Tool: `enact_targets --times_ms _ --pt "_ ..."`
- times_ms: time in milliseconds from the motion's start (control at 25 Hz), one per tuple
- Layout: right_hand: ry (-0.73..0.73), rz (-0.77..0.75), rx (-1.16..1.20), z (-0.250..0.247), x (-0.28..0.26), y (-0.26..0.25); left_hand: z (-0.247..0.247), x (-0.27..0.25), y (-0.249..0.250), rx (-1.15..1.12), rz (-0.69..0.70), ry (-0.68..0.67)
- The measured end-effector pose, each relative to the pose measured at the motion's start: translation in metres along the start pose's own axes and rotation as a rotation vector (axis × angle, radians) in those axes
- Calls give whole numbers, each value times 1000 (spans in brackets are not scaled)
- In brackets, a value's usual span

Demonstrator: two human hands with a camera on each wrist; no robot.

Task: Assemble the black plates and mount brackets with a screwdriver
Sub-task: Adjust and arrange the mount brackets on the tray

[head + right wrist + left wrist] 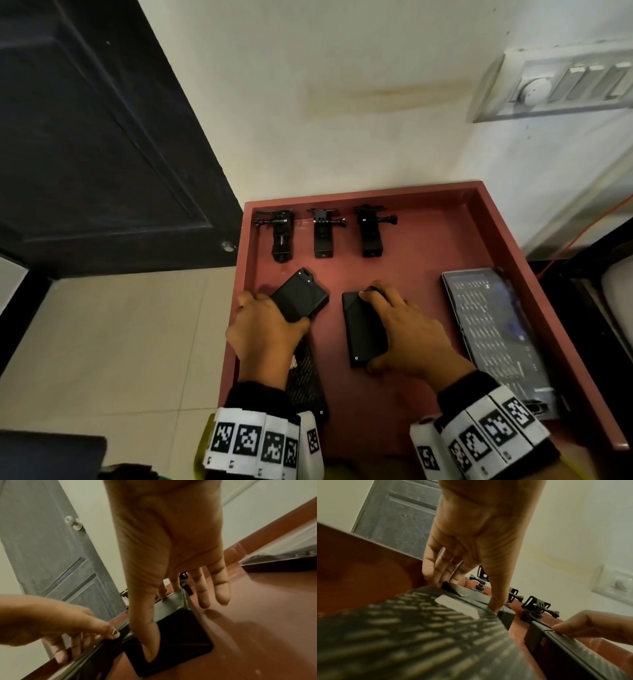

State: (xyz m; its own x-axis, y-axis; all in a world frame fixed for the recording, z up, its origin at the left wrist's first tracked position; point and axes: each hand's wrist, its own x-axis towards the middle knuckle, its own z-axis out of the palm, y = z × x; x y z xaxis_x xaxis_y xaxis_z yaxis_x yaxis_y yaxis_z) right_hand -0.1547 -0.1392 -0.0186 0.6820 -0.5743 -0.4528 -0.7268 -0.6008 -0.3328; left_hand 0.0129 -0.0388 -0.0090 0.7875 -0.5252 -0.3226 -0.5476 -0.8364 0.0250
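Three black mount brackets (pixel 282 233) (pixel 323 236) (pixel 371 233) stand in a row along the back of the red tray (pixel 428 240). In front of them lie two black plates. My left hand (pixel 274 311) grips the left plate (pixel 301 294), which lies at an angle, thumb on its near corner and fingers on its left edge. From the left wrist, the thumb (pixel 494 607) presses that plate (pixel 506 618). My right hand (pixel 371 329) holds the right plate (pixel 359 325) lengthwise, between thumb and forefingers. In the right wrist view, the thumb (pixel 150 653) rests on this plate (pixel 180 635).
A black perforated plate (pixel 306 380) lies under my left wrist at the tray's near left. A flat dark box (pixel 493 329) lies along the tray's right wall. A dark door (pixel 85 137) is to the left and a switch panel (pixel 565 82) is on the wall.
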Motion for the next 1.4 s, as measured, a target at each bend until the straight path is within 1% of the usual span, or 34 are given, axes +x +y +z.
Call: enact_targets --times_ms 120,160,240,360,400,480,560,600,680,800,880,1040,1200,1400 --pt "19 44 51 -8 6 17 -1 -1 8 42 28 48" --pt "18 46 66 -10 7 21 -2 -3 13 75 45 42" --pt "14 52 82 -9 7 23 1 -8 22 148 80 -16" --pt "1 63 79 -9 5 20 4 -12 28 167 89 -68" --pt "5 73 56 -10 4 17 4 -13 28 160 85 -69" --pt "57 77 -96 -11 -3 4 4 -13 28 133 72 -78" --pt "115 0 -236 -9 -14 -17 4 -11 28 109 68 -91" --pt "106 -58 -245 -7 -19 -29 4 -10 27 92 59 -98" --pt "34 -146 -195 1 -29 -47 4 -7 21 27 20 -100" --pt "-97 -205 -157 20 -33 -55 5 0 11 -12 -27 -69" --pt "-148 -215 -165 33 -34 -59 4 1 8 -13 -38 -59" --pt "-111 -192 -212 45 -31 -67 3 1 7 -25 -40 -64" --pt "-93 -212 -287 36 -31 -59 -1 4 -4 -30 -77 -37" --pt "-69 -183 -235 25 -29 -45 -1 4 -13 -28 -92 -15"
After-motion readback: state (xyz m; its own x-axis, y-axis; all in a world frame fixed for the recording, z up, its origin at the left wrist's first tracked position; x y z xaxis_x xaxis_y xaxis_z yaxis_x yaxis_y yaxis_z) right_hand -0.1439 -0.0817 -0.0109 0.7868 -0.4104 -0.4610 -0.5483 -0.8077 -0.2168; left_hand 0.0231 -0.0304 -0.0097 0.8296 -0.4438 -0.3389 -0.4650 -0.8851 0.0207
